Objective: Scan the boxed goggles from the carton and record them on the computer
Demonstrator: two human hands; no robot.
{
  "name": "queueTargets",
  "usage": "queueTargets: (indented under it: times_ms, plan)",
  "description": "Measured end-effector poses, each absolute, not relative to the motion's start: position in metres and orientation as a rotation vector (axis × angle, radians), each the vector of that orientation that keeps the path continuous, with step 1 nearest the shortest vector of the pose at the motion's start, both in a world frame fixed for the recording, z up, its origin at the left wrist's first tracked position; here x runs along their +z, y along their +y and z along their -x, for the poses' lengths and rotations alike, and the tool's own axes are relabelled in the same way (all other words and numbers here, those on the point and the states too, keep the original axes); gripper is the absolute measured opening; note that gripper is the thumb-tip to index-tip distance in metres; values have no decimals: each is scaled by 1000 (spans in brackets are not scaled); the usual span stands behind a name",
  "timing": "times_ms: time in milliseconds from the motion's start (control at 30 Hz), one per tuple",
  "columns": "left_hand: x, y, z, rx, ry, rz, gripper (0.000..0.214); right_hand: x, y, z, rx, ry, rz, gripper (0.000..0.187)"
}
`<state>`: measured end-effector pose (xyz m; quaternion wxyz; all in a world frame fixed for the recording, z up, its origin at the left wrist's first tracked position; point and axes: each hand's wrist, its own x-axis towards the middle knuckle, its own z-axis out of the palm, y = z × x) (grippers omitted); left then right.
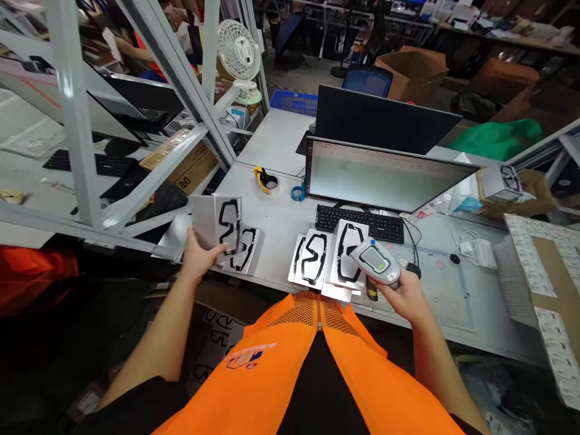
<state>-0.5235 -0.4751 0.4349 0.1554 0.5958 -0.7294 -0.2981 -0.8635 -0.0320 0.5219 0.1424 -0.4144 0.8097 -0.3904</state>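
My left hand (199, 257) grips a white box (206, 220) with a black goggle-like outline printed on it. That box is held upright above another white box (248, 251) lying at the table's front edge. In my right hand (408, 296) is a grey-and-white handheld barcode scanner (375, 261) with a green light and a "5" label. Its head is over the right side of a white box (347, 254) in front of me. Beside that lie more white boxes (313, 257) with the same black print, partly overlapping.
Behind the boxes are a black keyboard (357, 222) and a lit monitor (385, 175). A yellow tape dispenser (264, 179) and a blue tape roll (298, 193) lie farther back. Metal frame bars (149, 187) stand on the left. A white charger (483, 252) with cable lies right.
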Motion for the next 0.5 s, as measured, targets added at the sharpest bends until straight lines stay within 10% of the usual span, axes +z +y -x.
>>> queueTargets:
  times_ms: [500]
  plan:
    - [420, -606, 402, -535, -2146, -2303, 143, 505, -10, 846, -1128, 2523, 886, 46]
